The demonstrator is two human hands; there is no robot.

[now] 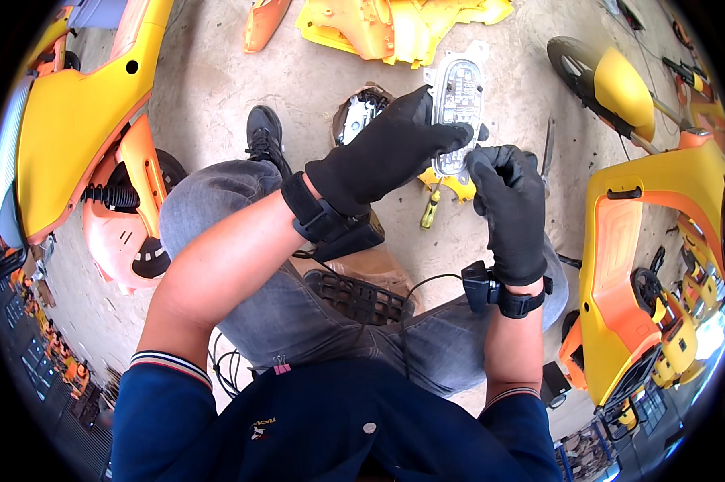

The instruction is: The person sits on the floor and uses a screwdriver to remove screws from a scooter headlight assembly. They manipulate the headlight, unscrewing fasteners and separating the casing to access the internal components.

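My left hand [382, 153], in a black glove, grips a lamp unit [461, 88] with a long oval clear lens and mounting tabs. Its thumb lies across the lower part of the lens. At the lamp's lower right edge, my right hand [509, 201], also gloved in black, has its fingers curled into a pinch. Whatever those fingertips hold is too small or hidden to make out. Below the lamp, a screwdriver [430, 210] with a yellow-green handle lies on the floor beside a yellow piece [460, 188], partly covered by the lamp and my right hand.
Yellow and orange body panels [370, 28] lie on the floor ahead. An open container of metal parts [364, 114] sits behind my left hand. Yellow scooters stand at left [89, 136] and right [611, 297]. A black slatted mat or tray [358, 297] lies between my legs, near cables.
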